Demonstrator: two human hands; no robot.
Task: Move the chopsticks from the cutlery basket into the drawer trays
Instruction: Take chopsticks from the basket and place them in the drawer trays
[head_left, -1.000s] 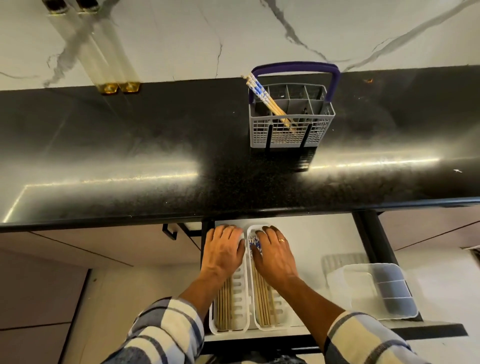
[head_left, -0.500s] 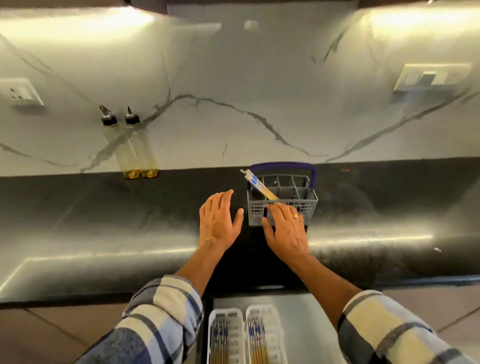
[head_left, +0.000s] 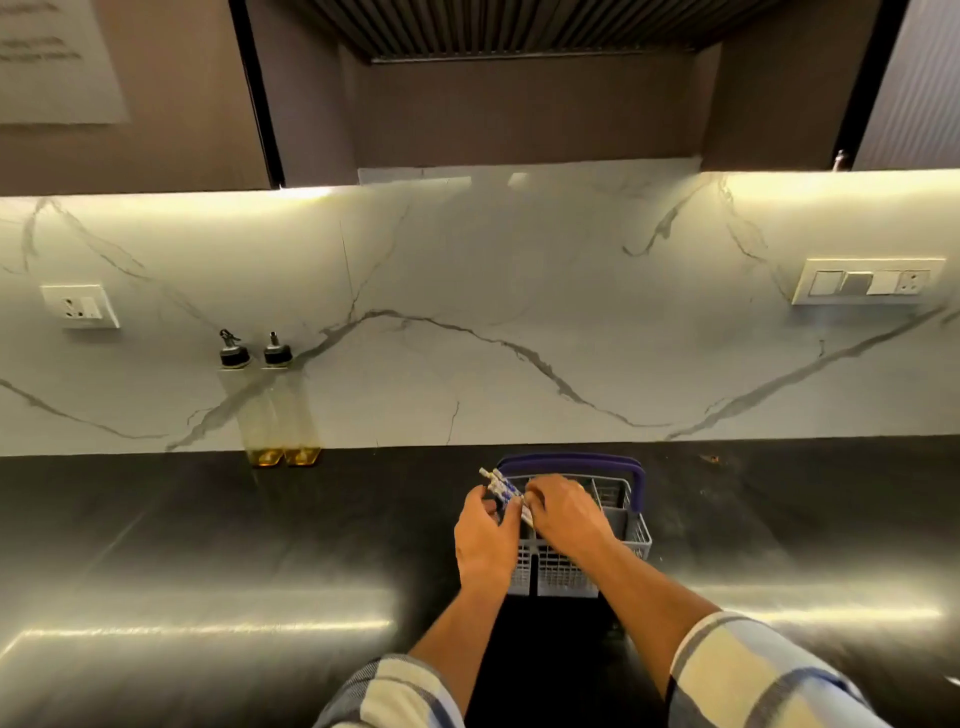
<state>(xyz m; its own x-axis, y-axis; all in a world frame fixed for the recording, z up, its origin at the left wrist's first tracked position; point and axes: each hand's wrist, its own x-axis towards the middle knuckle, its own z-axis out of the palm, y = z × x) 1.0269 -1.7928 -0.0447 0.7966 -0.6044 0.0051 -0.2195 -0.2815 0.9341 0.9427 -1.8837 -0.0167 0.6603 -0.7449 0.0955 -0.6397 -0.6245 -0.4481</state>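
Both hands, left (head_left: 485, 540) and right (head_left: 566, 512), pinch the chopsticks (head_left: 501, 486) sticking out of the basket (head_left: 631, 540) on the desk (head_left: 208, 545)

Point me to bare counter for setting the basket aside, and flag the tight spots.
Free: dark counter left of the left hand, in front of the two oil bottles; also the counter stretch right of the cutlery basket. Crowded: basket's left corner, where both hands, right hand included, meet on the chopsticks.
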